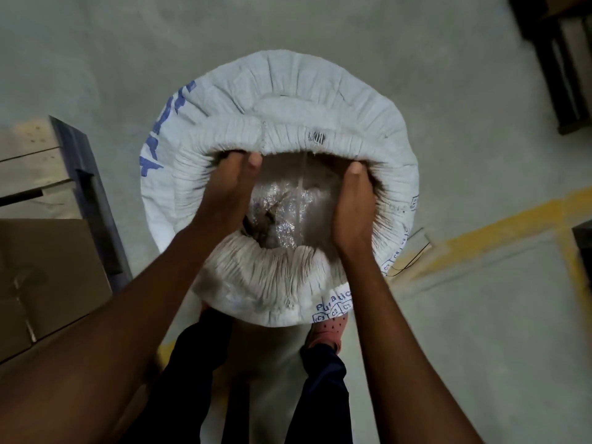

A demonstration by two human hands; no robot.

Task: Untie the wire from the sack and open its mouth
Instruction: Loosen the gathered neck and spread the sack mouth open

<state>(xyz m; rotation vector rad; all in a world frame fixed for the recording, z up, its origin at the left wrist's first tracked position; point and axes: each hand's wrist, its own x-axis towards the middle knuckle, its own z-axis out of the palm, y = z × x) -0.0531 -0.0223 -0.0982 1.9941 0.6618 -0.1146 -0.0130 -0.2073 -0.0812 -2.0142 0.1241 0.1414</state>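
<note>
Reaching down, both hands (pixel 224 193) (pixel 354 206) hook fingers (curled) over the sack's rolled rim (pixel 278 145).

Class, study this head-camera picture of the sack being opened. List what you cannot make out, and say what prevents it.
- Fingers of the left hand and right hand: tucked behind the sack's rolled rim.
- Sack contents: only a crinkled clear liner shows, dim and blurred.
- Blue printing: cut short by the sack's curve.
- Thin dark wire on the floor: too thin to say whether it tied the sack.
</note>
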